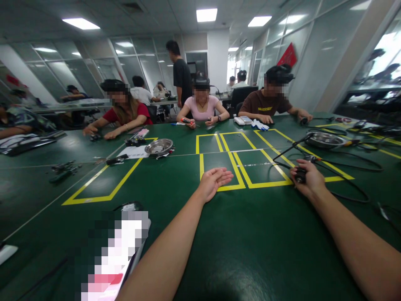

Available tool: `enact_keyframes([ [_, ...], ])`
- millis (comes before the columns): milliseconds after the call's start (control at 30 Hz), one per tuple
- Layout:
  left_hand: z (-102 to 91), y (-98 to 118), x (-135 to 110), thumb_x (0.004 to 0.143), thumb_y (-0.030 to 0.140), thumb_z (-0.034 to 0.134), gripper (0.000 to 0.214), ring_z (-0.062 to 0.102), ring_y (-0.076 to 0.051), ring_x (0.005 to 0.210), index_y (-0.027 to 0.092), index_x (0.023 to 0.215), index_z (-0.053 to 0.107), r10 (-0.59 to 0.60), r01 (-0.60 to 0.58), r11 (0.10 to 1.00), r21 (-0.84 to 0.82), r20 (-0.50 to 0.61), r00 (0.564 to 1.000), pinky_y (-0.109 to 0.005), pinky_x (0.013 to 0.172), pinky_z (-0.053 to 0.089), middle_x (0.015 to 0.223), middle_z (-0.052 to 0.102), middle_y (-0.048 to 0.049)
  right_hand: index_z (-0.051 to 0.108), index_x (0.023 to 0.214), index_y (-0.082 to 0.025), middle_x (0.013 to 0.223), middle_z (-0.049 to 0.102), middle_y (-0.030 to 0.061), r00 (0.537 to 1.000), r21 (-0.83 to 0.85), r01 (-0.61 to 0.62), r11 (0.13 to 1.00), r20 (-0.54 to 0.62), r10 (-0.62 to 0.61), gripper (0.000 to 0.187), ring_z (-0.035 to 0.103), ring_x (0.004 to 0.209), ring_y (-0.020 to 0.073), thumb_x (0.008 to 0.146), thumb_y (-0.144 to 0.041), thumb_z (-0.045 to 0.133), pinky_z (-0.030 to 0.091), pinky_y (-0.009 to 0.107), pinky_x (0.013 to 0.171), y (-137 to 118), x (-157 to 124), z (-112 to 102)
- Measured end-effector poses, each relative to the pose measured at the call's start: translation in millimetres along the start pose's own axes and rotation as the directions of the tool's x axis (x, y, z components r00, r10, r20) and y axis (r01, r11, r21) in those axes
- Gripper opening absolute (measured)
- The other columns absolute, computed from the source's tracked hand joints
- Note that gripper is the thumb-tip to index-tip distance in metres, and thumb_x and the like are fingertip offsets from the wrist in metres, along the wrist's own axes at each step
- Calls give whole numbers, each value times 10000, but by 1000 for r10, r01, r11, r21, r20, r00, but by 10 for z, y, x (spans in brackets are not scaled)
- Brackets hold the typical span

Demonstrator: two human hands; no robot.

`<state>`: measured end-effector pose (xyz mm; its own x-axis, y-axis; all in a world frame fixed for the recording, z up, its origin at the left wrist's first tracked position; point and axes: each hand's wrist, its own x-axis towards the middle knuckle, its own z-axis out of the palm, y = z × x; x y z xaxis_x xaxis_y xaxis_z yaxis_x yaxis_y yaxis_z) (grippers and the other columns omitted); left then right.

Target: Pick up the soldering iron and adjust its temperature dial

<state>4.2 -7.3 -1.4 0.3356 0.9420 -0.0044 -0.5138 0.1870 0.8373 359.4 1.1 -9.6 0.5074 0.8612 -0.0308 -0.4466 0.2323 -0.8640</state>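
Note:
My left hand (216, 182) hovers at or just over the green table (232, 238), palm turned up and fingers stretched out, with nothing in it. It is beside a yellow tape rectangle (232, 188). Farther right, my right hand (311, 182) has its fingers curled round a black cylindrical part (300, 175). Right behind that hand runs a thick black cable (341, 172); whether it joins the part is hidden by the fingers.
A steel bowl (159, 147) sits left of centre, another steel bowl (326, 140) at the right among cables. A blurred-out flat device (125, 242) lies near my left forearm. Several people sit across the table; white gloves (260, 125) and black tools (64, 169) lie on it.

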Motion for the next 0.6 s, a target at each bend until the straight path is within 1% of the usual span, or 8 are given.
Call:
enact_keyframes([
  [67, -3, 0, 1, 884, 196, 623, 231, 708, -264, 976, 51, 1063, 614, 4, -4, 1000, -4, 4, 1000, -429, 959, 522, 1058, 704, -226, 601, 894, -219, 660, 503, -35, 996, -197, 69, 978, -38, -78, 230, 508, 507, 98, 670, -170, 607, 402, 184, 402, 43, -52, 63],
  [133, 2, 3, 2, 883, 206, 627, 238, 710, -249, 962, 66, 1075, 614, 16, -16, 1000, -2, 4, 1000, -415, 943, 530, 1049, 709, -208, 635, 957, -226, 649, 524, -30, 991, -384, 122, 915, -3, -134, 251, 524, 501, 115, 707, -240, 621, 403, 201, 396, 62, -125, 140],
  [200, 9, 8, 3, 875, 214, 640, 234, 714, -235, 936, 80, 1065, 618, 40, -40, 999, 3, -11, 999, -392, 912, 542, 1026, 716, -188, 640, 1055, -234, 638, 547, -25, 987, -523, 157, 838, 104, -120, 316, 540, 516, 130, 748, -306, 619, 423, 217, 418, 63, -227, 237],
  [267, 11, 15, 6, 865, 228, 653, 224, 718, -222, 890, 90, 1038, 623, 69, -69, 998, 4, -43, 997, -363, 858, 555, 982, 723, -166, 614, 1144, -244, 652, 573, -23, 965, -595, 204, 778, 255, -58, 384, 553, 540, 135, 774, -347, 618, 450, 231, 461, 66, -372, 359],
  [333, -1, 26, 9, 862, 267, 658, 218, 716, -199, 811, 97, 996, 629, 94, -94, 996, 3, -81, 992, -322, 780, 560, 907, 726, -136, 589, 1184, -248, 678, 586, -25, 918, -616, 287, 734, 396, -27, 420, 554, 543, 135, 784, -372, 625, 460, 242, 487, 79, -564, 503],
  [467, -32, 62, 14, 854, 408, 655, 301, 686, -159, 675, 110, 892, 634, 111, -112, 994, -3, -98, 989, -269, 661, 536, 776, 697, -83, 577, 1218, -251, 750, 613, -7, 823, -697, 412, 586, 561, 89, 408, 589, 572, 152, 833, -382, 605, 505, 301, 587, 127, -1012, 788],
  [533, -30, 77, 16, 848, 471, 645, 358, 690, -170, 689, 115, 883, 634, 118, -118, 993, -2, -86, 989, -285, 677, 539, 784, 697, -86, 585, 1231, -262, 884, 625, 29, 777, -718, 502, 483, 620, 113, 382, 600, 623, 156, 865, -369, 566, 518, 330, 651, 155, -1205, 890],
  [600, -15, 80, 23, 849, 504, 633, 394, 704, -194, 755, 113, 898, 637, 130, -129, 991, 18, -85, 988, -313, 732, 547, 835, 710, -111, 610, 1232, -264, 994, 602, 65, 699, -678, 649, 345, 710, 82, 362, 615, 786, 193, 882, -333, 542, 508, 365, 771, 187, -1353, 955],
])
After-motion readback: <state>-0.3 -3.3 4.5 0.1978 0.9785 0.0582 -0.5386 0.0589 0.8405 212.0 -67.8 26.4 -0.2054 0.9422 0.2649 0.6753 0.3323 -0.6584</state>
